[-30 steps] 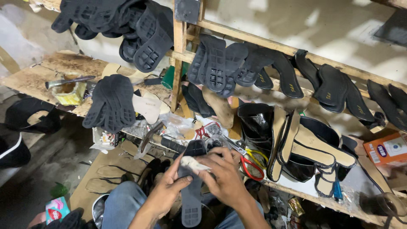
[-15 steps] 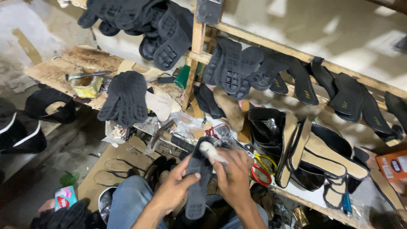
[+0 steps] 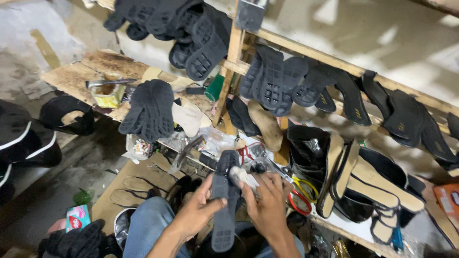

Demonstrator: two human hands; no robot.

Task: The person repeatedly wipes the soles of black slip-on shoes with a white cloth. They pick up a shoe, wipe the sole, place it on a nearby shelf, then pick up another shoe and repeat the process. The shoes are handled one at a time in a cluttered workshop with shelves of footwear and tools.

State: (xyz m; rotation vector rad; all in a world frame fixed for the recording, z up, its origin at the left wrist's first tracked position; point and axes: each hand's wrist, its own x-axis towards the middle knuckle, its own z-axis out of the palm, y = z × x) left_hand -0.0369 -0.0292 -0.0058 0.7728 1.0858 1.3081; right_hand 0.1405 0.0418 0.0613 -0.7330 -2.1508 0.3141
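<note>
Black sole (image 3: 224, 205) is gripped mid-length by left hand (image 3: 198, 212), held upright near centre over lap, while a pale wad (image 3: 237, 175) is pinched in right hand (image 3: 267, 205) & pressed at its upper part — wiping looks underway, lower part prob. still to do.

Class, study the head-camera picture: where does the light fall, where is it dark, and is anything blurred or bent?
Head view: dappled light patches lie on the back wall; the floor at lower left is in shadow. The black sole held by the left hand and the right hand are slightly soft, as if from motion. The wooden rack slants, showing a tilted wide-angle view.
</note>
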